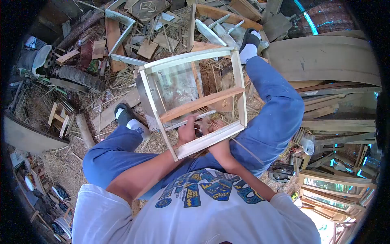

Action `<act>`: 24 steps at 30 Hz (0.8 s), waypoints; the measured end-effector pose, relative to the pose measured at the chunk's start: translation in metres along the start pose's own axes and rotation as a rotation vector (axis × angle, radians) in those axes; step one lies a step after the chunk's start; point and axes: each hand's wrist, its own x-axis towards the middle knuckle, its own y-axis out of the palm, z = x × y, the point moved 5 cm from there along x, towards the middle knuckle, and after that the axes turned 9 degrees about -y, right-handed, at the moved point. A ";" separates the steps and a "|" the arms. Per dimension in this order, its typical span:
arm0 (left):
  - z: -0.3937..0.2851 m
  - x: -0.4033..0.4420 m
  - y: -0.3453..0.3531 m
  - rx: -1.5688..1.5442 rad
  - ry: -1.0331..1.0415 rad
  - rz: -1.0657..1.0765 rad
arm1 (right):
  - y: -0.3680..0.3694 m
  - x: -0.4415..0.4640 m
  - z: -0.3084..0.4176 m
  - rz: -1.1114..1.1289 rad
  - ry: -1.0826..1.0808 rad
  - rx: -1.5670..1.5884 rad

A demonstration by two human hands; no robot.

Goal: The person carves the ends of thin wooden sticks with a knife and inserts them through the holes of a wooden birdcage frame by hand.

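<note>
A light wooden frame (pixel 191 149) with a curved top rail lies tilted across my lap. A browner crossbar (pixel 203 104) spans its middle. Both hands reach into the lower opening, between the crossbar and the bottom rail. My left hand (pixel 187 131) is closed, thumb up, around a small dark item (pixel 198 131) too hidden to name. Beside it, my right hand (pixel 214 127) is closed about a thin wooden stick (pixel 248 150), which runs out past the frame toward my right thigh. The bottom rail partly covers my right fingers.
A grey, worn panel (pixel 172 91) lies under the frame between my feet. Straw and wood scraps (pixel 148 49) cover the ground ahead. A small tractor-like machine with a tyre (pixel 81 78) stands at left. Stacked boards (pixel 325 107) and a curved panel (pixel 325 57) line the right.
</note>
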 end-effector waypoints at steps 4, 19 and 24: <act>0.014 0.011 -0.003 -0.066 -0.090 0.037 | -0.018 -0.005 -0.027 0.017 0.336 0.529; 0.037 0.024 -0.012 -0.172 -0.198 0.137 | 0.012 -0.004 0.011 0.189 1.135 1.879; 0.028 0.017 -0.010 -0.151 -0.185 0.097 | 0.016 -0.001 0.016 0.160 1.068 2.088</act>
